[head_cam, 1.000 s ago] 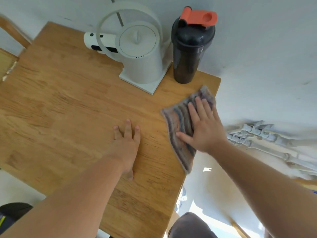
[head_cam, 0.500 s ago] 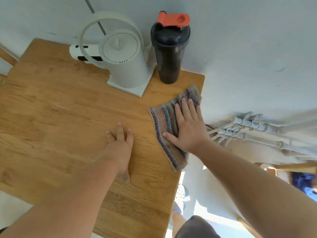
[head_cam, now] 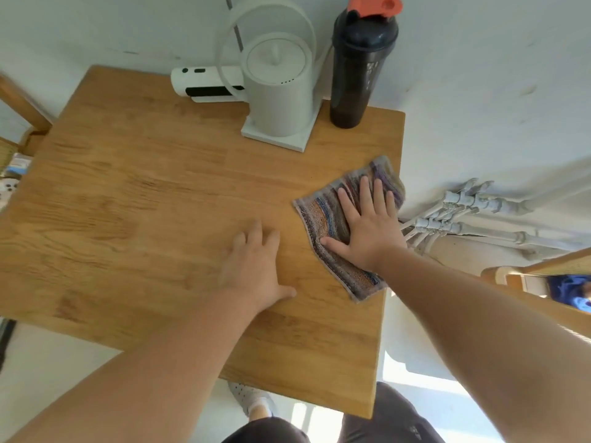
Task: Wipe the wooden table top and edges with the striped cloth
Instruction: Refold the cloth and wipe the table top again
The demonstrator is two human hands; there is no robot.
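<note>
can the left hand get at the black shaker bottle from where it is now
Probably yes: the left hand lies flat on the table, and bare wood runs from it to the shaker bottle, passing right of the kettle.

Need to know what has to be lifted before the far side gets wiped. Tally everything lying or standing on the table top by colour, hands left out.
White: 2, the kettle on its base and the cylinder-shaped device behind it
Black with an orange lid: 1, the shaker bottle
Striped, multicoloured: 1, the cloth under the right hand
Total: 4 things on the wooden table
</note>
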